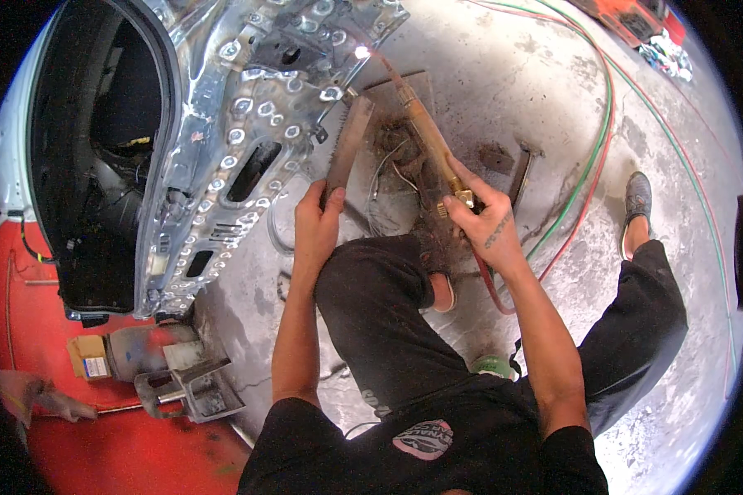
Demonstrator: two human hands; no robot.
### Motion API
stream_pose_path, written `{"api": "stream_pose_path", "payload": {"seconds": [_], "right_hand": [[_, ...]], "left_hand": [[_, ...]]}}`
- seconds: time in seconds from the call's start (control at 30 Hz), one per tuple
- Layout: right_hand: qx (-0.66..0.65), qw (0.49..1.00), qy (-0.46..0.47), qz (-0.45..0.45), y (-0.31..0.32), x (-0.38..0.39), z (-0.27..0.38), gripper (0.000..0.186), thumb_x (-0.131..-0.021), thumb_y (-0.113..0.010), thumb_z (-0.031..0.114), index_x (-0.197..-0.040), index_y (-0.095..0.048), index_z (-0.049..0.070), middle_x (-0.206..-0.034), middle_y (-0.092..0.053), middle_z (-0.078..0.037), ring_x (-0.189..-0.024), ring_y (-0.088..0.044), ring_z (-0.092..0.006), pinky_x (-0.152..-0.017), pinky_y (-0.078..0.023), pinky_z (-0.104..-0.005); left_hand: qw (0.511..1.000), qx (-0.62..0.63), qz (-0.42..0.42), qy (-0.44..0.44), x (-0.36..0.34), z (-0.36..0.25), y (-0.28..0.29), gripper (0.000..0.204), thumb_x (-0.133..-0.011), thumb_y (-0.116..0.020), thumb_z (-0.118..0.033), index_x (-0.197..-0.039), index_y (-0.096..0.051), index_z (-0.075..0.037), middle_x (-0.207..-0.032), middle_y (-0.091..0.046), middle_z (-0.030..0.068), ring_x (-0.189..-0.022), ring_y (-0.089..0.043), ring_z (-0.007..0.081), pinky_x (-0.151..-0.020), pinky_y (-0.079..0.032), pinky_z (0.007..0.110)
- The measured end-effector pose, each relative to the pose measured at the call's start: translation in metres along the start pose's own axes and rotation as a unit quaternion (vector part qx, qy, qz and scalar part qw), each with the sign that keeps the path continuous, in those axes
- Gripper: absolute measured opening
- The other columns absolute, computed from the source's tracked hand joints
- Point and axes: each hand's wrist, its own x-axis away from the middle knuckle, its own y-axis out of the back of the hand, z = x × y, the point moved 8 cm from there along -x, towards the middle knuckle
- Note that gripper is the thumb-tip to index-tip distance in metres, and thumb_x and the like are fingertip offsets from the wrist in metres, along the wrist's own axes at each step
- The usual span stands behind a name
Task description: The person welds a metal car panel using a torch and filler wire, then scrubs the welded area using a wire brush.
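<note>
My right hand (485, 216) is closed around the brass handle of a gas torch (425, 128). Its thin copper tip reaches up and left to a bright white glow (362, 52) at the edge of the bare metal car body panel (248, 124). That panel is dotted with round weld marks and has several slots. My left hand (318, 221) grips the lower end of a worn wire brush (351, 140), held upright beside the panel with its dark bristles turned toward it. The brush does not appear to touch the metal.
Green and red hoses (609, 99) curve across the concrete floor (578, 330) at right. A hammer (522, 173), wires (380, 177) and a dirty metal plate (409, 82) lie ahead of my legs. At lower left, a bench vise (191, 392) and small box (91, 359) stand by a red surface (140, 458).
</note>
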Motion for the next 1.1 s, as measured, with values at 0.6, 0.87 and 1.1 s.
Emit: {"api": "stream_pose_path", "payload": {"seconds": [0.6, 0.87, 1.1], "right_hand": [[-0.013, 0.989, -0.016, -0.145, 0.087, 0.022, 0.004, 0.055, -0.099, -0.064, 0.007, -0.152, -0.054, 0.004, -0.088, -0.071, -0.006, -0.058, -0.058, -0.008, -0.052, -0.049, -0.0254], [-0.036, 0.988, 0.0, -0.15, 0.09, 0.033, 0.014, 0.055, -0.1, -0.065, 0.008, -0.154, -0.052, 0.003, -0.086, -0.069, -0.006, -0.056, -0.058, -0.0094, -0.05, -0.047, -0.0259], [-0.022, 0.985, -0.013, -0.172, 0.108, 0.037, 0.019, 0.056, -0.102, -0.061, 0.009, -0.156, -0.048, 0.001, -0.084, -0.068, -0.007, -0.055, -0.058, -0.0101, -0.049, -0.045, -0.0251]], "left_hand": [[0.916, -0.327, -0.12, -0.201, -0.125, -0.038, -0.033, 0.036, -0.1, -0.063, -0.04, -0.114, -0.064, -0.006, -0.076, -0.071, 0.0244, -0.069, -0.07, 0.0472, -0.062, -0.054, 0.059], [0.917, -0.306, -0.131, -0.22, -0.156, -0.07, -0.048, 0.041, -0.1, -0.065, -0.04, -0.119, -0.065, -0.003, -0.076, -0.07, 0.0268, -0.07, -0.07, 0.0479, -0.06, -0.053, 0.059], [0.98, 0.196, 0.039, -0.022, -0.081, 0.017, -0.114, 0.039, -0.102, -0.067, -0.038, -0.112, -0.065, -0.001, -0.084, -0.071, 0.0104, -0.05, -0.061, 0.0253, -0.047, -0.047, 0.04]]}}
